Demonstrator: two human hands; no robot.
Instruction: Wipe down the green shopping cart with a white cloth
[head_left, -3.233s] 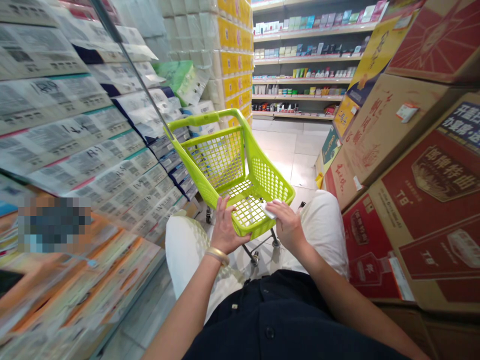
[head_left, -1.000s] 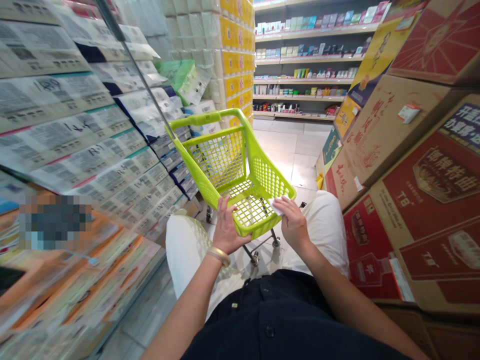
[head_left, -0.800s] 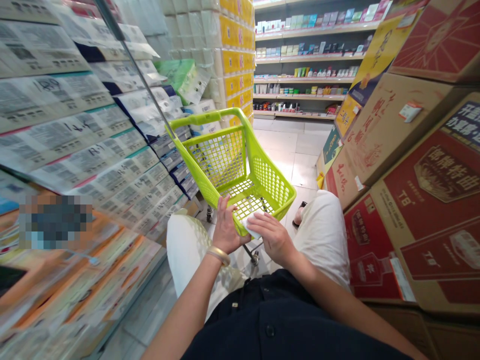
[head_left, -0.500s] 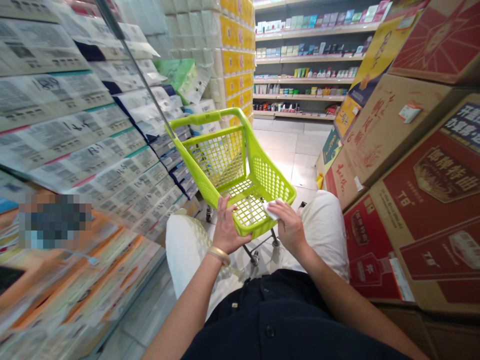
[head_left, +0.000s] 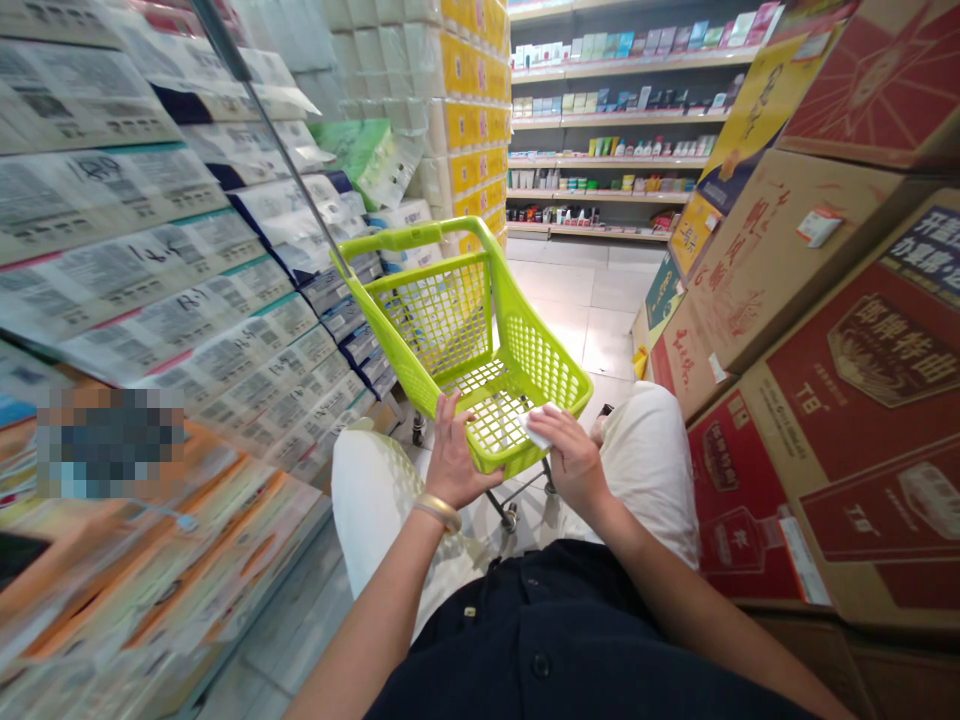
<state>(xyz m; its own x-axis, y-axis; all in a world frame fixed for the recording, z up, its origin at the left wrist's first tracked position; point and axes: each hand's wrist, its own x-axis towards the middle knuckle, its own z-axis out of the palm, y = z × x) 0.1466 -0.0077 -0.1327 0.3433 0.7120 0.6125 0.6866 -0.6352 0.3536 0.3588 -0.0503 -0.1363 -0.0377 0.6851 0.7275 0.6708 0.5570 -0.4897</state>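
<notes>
A small lime-green plastic shopping cart (head_left: 525,345) stands on the tiled aisle floor just in front of my knees, with nothing in its basket. My left hand (head_left: 454,455) grips the cart's near rim at its left corner, thumb over the edge. My right hand (head_left: 571,457) presses a white cloth (head_left: 537,426) against the near rim toward its right corner, fingers curled over the cloth. A gold bangle sits on my left wrist.
Stacked tissue packs (head_left: 180,260) wall the left side, close to the cart. Red and brown cardboard cartons (head_left: 840,380) are piled on the right. The tiled aisle (head_left: 577,300) runs ahead to shelves of goods (head_left: 607,130).
My right hand with the cloth slid left along the near rim, back to the right corner, and now a little left again. The left hand and cart stayed put.
</notes>
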